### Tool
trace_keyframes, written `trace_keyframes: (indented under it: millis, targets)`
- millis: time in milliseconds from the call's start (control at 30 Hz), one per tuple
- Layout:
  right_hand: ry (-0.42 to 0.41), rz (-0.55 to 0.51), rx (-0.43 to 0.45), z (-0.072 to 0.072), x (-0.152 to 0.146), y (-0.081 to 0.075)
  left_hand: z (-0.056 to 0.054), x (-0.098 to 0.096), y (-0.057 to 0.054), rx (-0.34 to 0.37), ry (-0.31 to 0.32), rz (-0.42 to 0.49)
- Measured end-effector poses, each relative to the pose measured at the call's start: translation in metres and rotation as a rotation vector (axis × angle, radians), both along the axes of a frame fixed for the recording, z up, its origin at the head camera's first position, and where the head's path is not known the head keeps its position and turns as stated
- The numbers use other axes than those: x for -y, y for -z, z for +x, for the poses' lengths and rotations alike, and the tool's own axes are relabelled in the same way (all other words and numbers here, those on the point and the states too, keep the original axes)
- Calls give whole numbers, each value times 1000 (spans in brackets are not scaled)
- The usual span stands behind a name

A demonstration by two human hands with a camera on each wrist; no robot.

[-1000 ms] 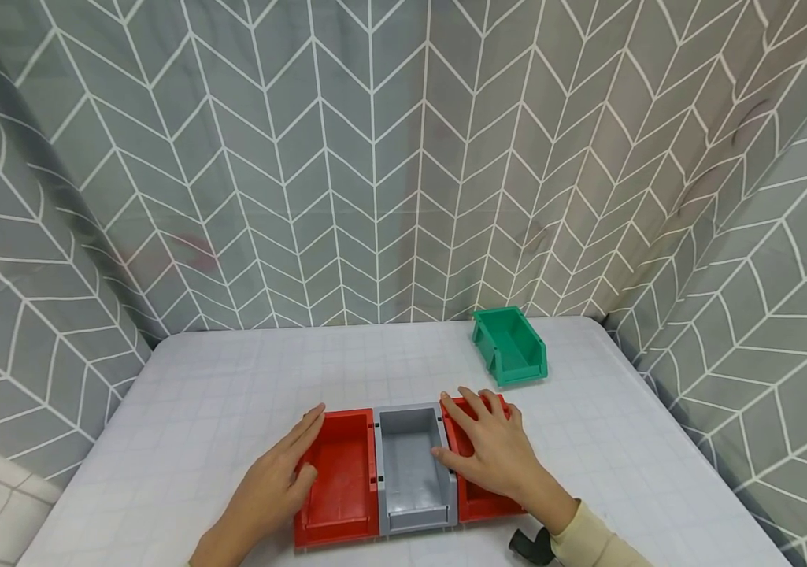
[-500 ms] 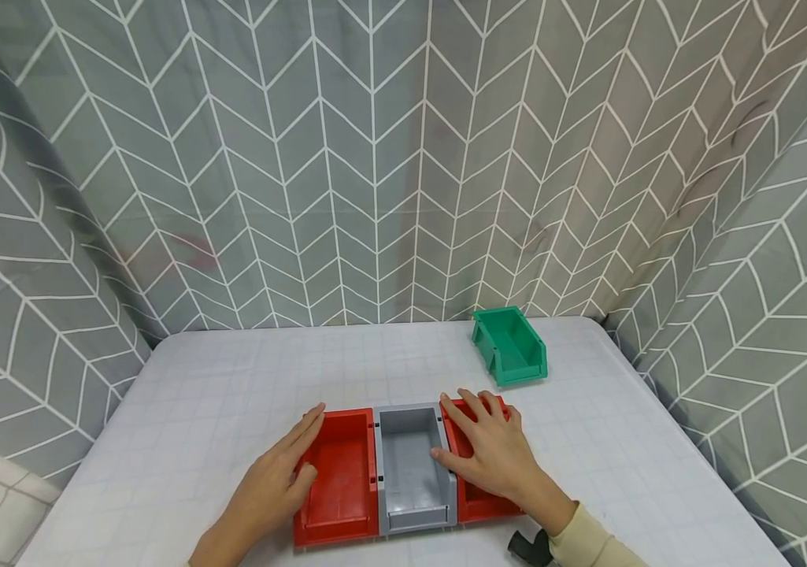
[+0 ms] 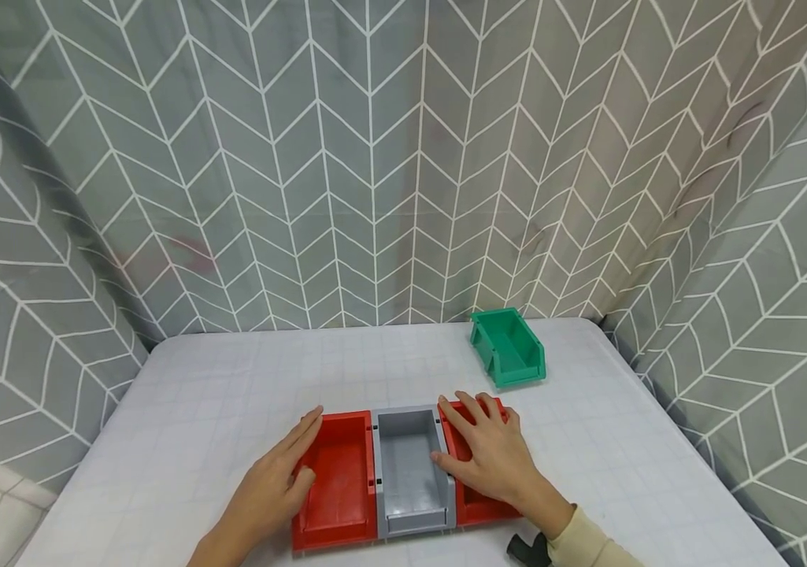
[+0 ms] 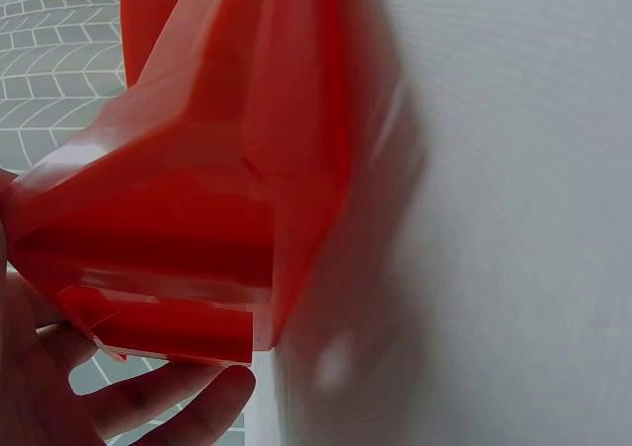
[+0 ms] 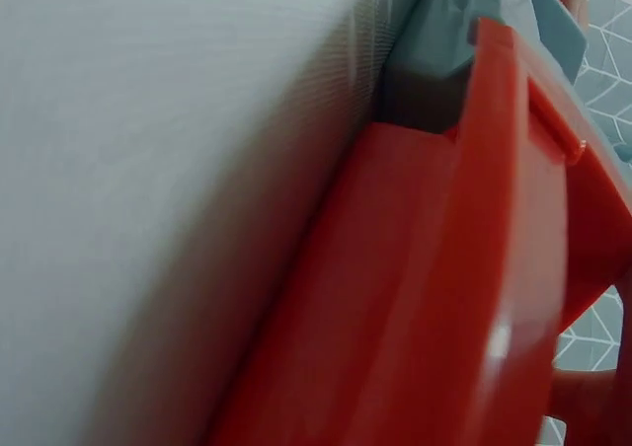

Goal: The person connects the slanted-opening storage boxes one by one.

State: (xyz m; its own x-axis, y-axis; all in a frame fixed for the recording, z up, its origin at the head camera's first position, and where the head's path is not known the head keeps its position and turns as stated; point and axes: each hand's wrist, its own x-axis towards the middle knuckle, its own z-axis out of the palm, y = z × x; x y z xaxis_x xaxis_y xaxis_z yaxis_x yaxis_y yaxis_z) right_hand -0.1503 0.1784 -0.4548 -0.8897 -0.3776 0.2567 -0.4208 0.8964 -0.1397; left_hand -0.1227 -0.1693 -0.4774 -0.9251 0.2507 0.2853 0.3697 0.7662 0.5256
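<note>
Three open-front storage bins stand side by side in the head view: a left red bin [image 3: 338,480], a grey bin [image 3: 413,472] in the middle and a right red bin [image 3: 477,508]. My left hand [image 3: 268,484] lies along the outer side of the left red bin, fingers fairly straight toward its far corner and thumb at the rim. Over the right red bin, my right hand [image 3: 488,453] rests with spread fingers near the far rim. Its thumb reaches across to the grey bin's right wall. That hand and wrist hide part of the right red bin.
A green bin [image 3: 508,346] stands farther back on the right of the white-covered table [image 3: 247,370]. Next to my right sleeve [image 3: 587,539] lies a black object [image 3: 529,550], partly hidden. Grey patterned curtains [image 3: 375,157] hang behind the table and along its sides.
Hands and bins hold nearly the same places throughout. The whole head view has shifted very slightly.
</note>
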Motion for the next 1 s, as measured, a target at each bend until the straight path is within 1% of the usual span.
trace_keyframes:
  millis: [100, 233, 333, 433, 533, 667, 833, 1000]
  targets:
    - [-2, -27, 33, -2, 0, -3, 0, 1, -1, -15, -3, -1]
    - [-6, -83, 83, -7, -4, -12, -1, 0, -3, -34, -1, -18]
    - [-5, -121, 89, -15, -12, -20, -2, 0, -3, -34, -1, -26]
    - [0, -159, 66, -25, -23, -29, -2, -1, -4, -27, -5, -30]
    - [7, -193, 16, -39, -38, -38, -1, 0, -4, -23, -8, -32]
    - [31, -201, -30, -58, -59, -49, 0, 0, -3, -26, -9, -33]
    - [86, -190, 0, -78, -78, -58, 1, 2, -3, -10, -12, -34]
    - [103, -191, 23, -95, -91, -61, 3, 7, -3, 5, -23, -31]
